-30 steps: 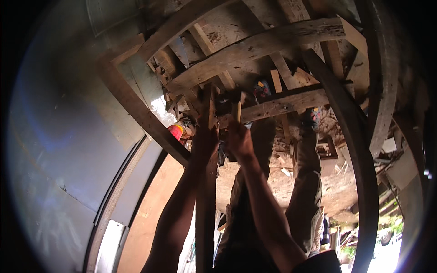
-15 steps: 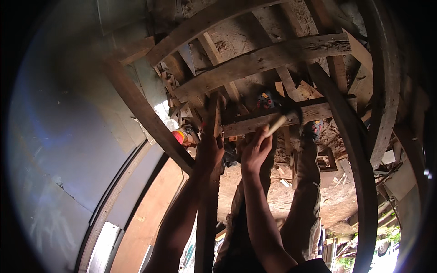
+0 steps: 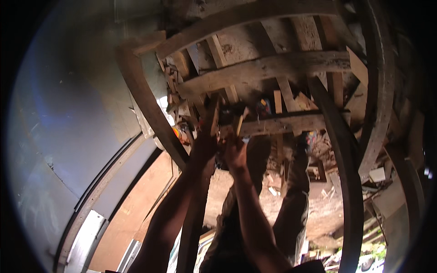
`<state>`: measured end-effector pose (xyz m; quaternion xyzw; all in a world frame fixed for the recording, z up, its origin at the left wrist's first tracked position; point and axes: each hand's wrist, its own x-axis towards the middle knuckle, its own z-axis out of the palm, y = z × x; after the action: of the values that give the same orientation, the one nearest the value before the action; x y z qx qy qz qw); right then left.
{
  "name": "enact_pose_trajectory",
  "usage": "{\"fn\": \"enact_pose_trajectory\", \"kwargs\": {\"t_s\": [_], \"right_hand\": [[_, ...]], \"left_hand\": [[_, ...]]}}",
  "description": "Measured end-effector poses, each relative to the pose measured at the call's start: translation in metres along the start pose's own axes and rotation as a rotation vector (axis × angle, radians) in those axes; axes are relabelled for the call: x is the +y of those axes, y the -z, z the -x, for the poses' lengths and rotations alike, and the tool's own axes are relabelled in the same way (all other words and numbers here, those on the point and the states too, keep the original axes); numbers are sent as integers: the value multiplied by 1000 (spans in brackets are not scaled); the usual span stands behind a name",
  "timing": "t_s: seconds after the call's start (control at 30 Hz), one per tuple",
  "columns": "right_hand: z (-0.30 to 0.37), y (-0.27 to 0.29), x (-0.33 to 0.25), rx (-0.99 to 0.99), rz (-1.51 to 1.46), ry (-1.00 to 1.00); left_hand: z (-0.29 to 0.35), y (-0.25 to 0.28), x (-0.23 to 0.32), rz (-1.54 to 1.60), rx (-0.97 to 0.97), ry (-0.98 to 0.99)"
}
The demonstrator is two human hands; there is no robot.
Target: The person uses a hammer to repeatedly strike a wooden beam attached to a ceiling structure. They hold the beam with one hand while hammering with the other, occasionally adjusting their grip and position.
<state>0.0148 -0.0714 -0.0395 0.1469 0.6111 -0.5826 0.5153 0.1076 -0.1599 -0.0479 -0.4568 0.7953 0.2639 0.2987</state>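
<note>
My right hand (image 3: pixel 234 154) is closed round the pale wooden handle of a hammer (image 3: pixel 239 124). Its dark head blends into the shadow beside the top end of a long timber (image 3: pixel 211 119). Close by on the left, my left hand (image 3: pixel 204 144) wraps round that timber, which runs down between my forearms toward the lower edge. Shade hides most of the left fingers. Just right of the hammer, a horizontal beam (image 3: pixel 287 123) crosses the wooden frame in front of my legs.
Curved crosspieces (image 3: pixel 268 68) of the frame span the far side. A thick post (image 3: pixel 343 182) rises on the right, and a slanting one (image 3: pixel 148 102) on the left. Beyond it stands a grey panel (image 3: pixel 82 123). Wood scraps litter the dirt floor (image 3: pixel 327 209).
The hammer has swung left, from over the horizontal beam to beside the long timber's top end. My right hand moved left with it. My left hand keeps its hold; the whole view has shifted slightly.
</note>
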Motion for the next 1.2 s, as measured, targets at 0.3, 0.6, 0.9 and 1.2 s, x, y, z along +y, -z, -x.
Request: {"fn": "enact_pose_trajectory", "kwargs": {"t_s": [0.3,0.6,0.9,1.2], "right_hand": [[18,19,39,64,70,86],[3,22,26,-17,37,114],[2,-14,-6,256,-242,199],[5,17,-91,224,-324,-196]], "left_hand": [[-3,-4,2,25,-52,-11],[-1,-6,-7,-35,15,-138],[-6,-10,-14,94,-71,0],[-5,6,-2,158,-43,49]]}}
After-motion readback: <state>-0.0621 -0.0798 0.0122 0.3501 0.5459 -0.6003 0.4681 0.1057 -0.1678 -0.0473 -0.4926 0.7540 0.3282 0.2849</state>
